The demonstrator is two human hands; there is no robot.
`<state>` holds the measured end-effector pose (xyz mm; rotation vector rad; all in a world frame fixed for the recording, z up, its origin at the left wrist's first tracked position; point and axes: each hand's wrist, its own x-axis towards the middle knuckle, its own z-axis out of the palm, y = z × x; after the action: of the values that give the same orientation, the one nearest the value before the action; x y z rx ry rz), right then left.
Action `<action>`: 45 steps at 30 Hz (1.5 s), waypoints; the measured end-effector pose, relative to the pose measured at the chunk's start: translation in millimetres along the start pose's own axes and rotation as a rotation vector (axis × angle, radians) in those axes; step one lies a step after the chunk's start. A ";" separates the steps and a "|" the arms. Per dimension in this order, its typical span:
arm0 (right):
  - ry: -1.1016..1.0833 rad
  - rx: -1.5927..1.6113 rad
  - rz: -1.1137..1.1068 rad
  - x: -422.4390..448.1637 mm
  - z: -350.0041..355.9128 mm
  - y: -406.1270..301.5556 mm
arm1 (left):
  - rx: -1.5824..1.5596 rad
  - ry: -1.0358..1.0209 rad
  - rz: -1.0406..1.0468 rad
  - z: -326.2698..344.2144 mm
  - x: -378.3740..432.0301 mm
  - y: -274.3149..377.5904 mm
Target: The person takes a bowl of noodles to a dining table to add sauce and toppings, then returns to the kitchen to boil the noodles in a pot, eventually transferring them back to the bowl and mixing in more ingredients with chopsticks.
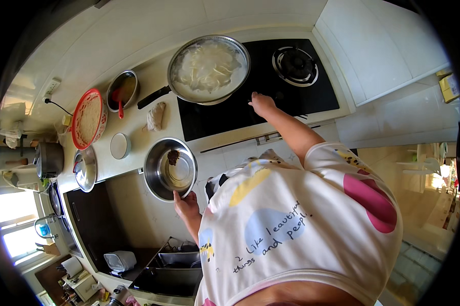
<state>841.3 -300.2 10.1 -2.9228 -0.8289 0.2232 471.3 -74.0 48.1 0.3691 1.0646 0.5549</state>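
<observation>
My left hand (188, 209) grips the rim of a stainless steel bowl (153, 179), held in front of the counter edge. Inside that bowl lies a small dark brown clump of sauce or paste (173, 157). My right hand (262, 104) is over the front of the black glass gas cooktop (214, 122), its fingertips bent together at the control area; whether they hold a knob is hidden. Beyond it, a wide pan (169, 72) of pale noodles (210, 63) in cloudy, foamy water covers the left burner. Its black handle (153, 97) points left over the counter.
The right burner (295, 65) is bare. On the counter stand a folded cloth (156, 116), a white bowl (119, 146), a metal bowl with a red spoon (119, 100), a red basket (76, 130), a metal lid (87, 176) and a dark pot (50, 160). A drawer (172, 281) stands open below.
</observation>
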 end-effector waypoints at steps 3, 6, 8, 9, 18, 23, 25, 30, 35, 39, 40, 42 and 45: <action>-0.059 0.033 0.149 2.6 -2.4 -10.8 | 0.019 0.012 -0.006 10.4 5.2 7.5; -0.036 0.049 0.229 4.9 5.7 -14.6 | 0.029 -0.028 -0.069 8.4 20.2 21.9; -0.005 0.055 0.272 4.2 11.6 -18.4 | 0.082 -0.093 -0.089 4.5 42.0 30.1; -0.035 0.094 0.309 2.5 10.2 -18.2 | 0.115 -0.146 -0.099 4.2 50.3 32.8; -0.176 0.512 0.515 -101.0 12.6 -89.6 | 0.550 -0.410 -0.181 13.6 120.4 84.3; -0.066 0.324 0.349 -150.8 46.1 -100.2 | 0.555 -0.378 -0.269 49.6 123.5 93.4; -0.070 0.324 0.430 -177.2 52.0 -110.1 | 0.621 -0.552 -0.254 31.0 138.3 100.5; -0.076 0.390 0.724 -237.4 13.7 -146.1 | 0.706 -0.443 -0.226 31.7 154.3 108.6; -0.021 0.378 0.785 -270.7 56.1 -150.4 | 0.948 -0.779 -0.075 0.2 220.7 103.9; -0.052 0.347 0.843 -282.0 50.5 -162.4 | 0.864 -0.610 -0.153 5.8 226.1 95.2; -0.037 0.345 0.847 -282.4 45.1 -165.3 | 0.736 -0.495 -0.284 13.1 217.1 93.9; -0.019 0.335 0.815 -277.2 35.5 -168.1 | 0.704 -0.510 -0.288 9.0 216.0 96.1; 0.012 0.364 0.791 -260.3 26.5 -167.3 | 0.649 -0.516 -0.291 8.1 209.0 100.1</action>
<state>531.9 -294.5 35.7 -2.7187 0.3773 0.3572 530.9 130.2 -44.2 0.8574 0.7491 -0.1664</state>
